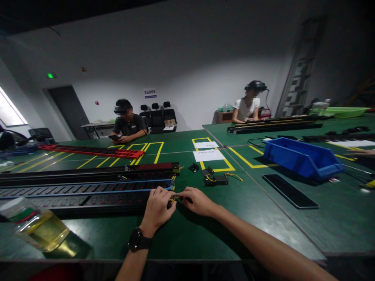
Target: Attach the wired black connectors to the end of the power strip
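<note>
My left hand (159, 208) is closed in a pinch at the right end of a long black socket strip (117, 200) with red dots along it. A bit of yellow wire (173, 200) shows between its thumb and fingers. Meeting it from the right, my right hand (199, 201) has thumb and forefinger pinched together at the same spot; what lies in that pinch is too small to make out. A blue-edged strip (88, 190) runs just behind. Beyond my hands sits a small black module (216, 180) with yellow wires, beside black brackets (193, 168).
A bottle of yellow liquid (43, 230) stands at front left. On the right are a black phone (290, 191) and a blue bin (303, 158). White paper labels (208, 155) lie on the green table (234, 226). Two co-workers (129, 123) (247, 107) sit across.
</note>
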Demonstrator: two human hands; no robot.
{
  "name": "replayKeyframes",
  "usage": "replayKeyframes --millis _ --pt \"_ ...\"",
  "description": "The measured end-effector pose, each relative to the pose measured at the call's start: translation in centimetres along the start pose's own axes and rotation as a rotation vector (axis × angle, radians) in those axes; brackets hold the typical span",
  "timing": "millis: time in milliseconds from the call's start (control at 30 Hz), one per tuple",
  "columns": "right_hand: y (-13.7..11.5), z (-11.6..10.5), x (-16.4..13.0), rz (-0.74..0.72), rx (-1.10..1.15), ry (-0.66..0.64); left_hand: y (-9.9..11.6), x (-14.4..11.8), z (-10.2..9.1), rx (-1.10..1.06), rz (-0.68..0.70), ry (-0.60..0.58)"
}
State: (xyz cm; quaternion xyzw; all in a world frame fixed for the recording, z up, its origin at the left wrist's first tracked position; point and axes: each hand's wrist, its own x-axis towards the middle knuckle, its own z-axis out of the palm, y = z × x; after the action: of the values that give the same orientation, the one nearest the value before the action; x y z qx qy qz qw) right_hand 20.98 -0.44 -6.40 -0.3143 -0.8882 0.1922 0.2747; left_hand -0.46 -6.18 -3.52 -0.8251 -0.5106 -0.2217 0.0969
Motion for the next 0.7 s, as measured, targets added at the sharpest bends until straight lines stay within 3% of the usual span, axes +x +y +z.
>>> replayKeyframes --millis 200,433,700 --pt "0.00 0.04 0.08 0.006 -0.009 -0.001 0.26 0.07 -0.16 -0.027 -0.018 -0.012" --pt "0.50 0.35 0.11 -0.010 -0.019 0.030 0.67 0.09 0.22 0.122 -0.066 0.030" --pt "0.40 0.17 0.21 -0.026 -0.077 0.033 0.38 0.26 0.51 0.178 -0.010 0.041"
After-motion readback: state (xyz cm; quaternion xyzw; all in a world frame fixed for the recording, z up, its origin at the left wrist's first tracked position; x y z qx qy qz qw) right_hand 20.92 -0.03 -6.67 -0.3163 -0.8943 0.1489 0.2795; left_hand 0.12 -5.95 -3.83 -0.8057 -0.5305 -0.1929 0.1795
